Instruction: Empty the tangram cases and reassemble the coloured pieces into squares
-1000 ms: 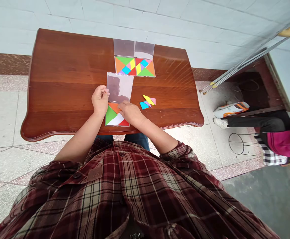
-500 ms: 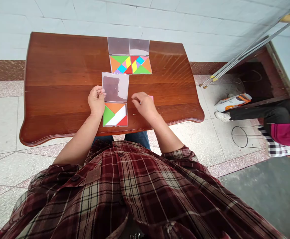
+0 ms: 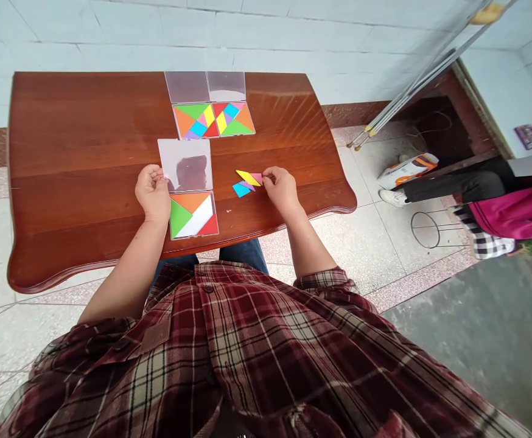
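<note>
A tangram case (image 3: 217,213) lies open before me, holding orange, green and red pieces with a white gap between them. Its clear lid (image 3: 184,165) is folded back away from me. My left hand (image 3: 153,198) is closed, thumb and fingers pinching the lid's left edge. Right of the case lie loose pieces: a yellow parallelogram (image 3: 246,177), a blue square (image 3: 240,190), a purple triangle (image 3: 251,187) partly covered, and a pink triangle (image 3: 257,177). My right hand (image 3: 282,191) is closed, its fingertips pinching the pink triangle's right end.
Two filled tangram cases (image 3: 196,121) stand side by side farther back, lids open toward the wall. The brown wooden table (image 3: 87,164) has a curved front edge. Crutches (image 3: 403,91), a white-orange bag (image 3: 409,169) and a seated person's leg (image 3: 453,182) are off to the right.
My right hand has moved right, away from the case, uncovering the loose pieces, and now pinches the pink one. My left hand stays at the lid. The whole view has shifted.
</note>
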`<state>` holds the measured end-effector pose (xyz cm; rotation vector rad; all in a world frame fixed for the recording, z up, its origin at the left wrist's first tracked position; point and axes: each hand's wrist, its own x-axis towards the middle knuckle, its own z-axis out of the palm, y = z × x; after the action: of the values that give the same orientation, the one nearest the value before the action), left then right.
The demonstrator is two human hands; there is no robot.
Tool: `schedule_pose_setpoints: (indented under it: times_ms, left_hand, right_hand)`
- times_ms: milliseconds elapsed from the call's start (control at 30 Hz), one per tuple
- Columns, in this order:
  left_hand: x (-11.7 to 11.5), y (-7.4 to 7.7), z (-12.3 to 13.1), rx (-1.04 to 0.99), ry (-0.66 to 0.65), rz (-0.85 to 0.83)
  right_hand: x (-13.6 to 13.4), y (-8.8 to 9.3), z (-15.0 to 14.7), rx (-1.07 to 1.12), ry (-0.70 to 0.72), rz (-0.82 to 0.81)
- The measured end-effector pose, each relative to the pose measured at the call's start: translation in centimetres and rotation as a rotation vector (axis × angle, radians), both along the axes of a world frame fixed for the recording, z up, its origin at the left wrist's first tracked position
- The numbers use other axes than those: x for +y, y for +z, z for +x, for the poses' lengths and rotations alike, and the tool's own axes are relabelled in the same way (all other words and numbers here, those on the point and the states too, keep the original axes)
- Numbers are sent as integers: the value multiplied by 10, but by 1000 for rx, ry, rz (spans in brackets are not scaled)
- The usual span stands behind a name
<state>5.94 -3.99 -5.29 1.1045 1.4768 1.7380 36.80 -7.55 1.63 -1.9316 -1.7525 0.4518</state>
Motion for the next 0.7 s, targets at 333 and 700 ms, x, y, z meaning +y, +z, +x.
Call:
schedule_pose_setpoints:
  times_ms: [333,700]
  left_hand:
    - [1,-5,-3,28,-44,11]
    - [-4,2,2,43,-74,24]
  right_hand:
    - [40,0,-29,-247,187,-184]
    - [45,5,-34,-370,169,-192]
